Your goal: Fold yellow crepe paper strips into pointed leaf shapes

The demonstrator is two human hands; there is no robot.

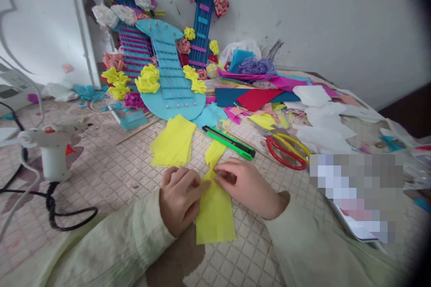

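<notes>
A strip of yellow crepe-like paper [216, 219] lies on the table in front of me, pinched narrow and twisted near its upper part. My left hand [182, 195] is closed, with thumb and finger gripping the paper's left side at the narrow point. From the right, my right hand [247, 186] pinches the same paper at the twist. Just beyond my hands rests a green and black utility knife [230, 141], touching or overlapping the strip's far end. A stack of yellow paper pieces [173, 141] sits beyond my left hand.
A white glue gun [54, 152] with black cord stands at left. Red and yellow-handled scissors [286, 150] lie at right, near a partly blurred device [357, 197]. Behind, a light-blue paper guitar [168, 71] and other flower-trimmed instruments lean by the wall. White paper scraps [323, 116] lie at right.
</notes>
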